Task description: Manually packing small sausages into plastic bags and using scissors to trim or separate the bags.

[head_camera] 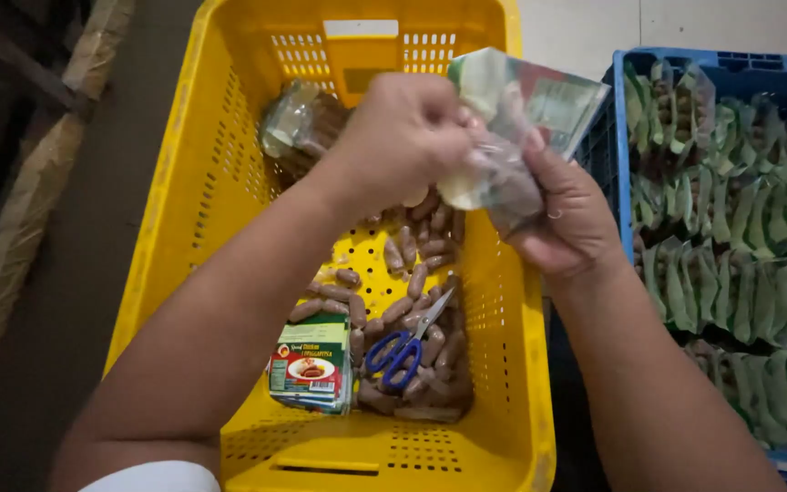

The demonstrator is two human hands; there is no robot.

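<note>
Both forearms reach over yellow crate (184, 219). Left hand (403, 137) and right hand (567, 219) pinch clear packet (512, 128) above loose sausages (412, 273). Best kept low, centred, so contents drop inside crate.

We stood in a food-packing workroom: a yellow crate (184, 210) of loose sausages (412, 273) at twelve o'clock, a blue crate (619, 164) of filled packets (730, 264) at three.
</note>
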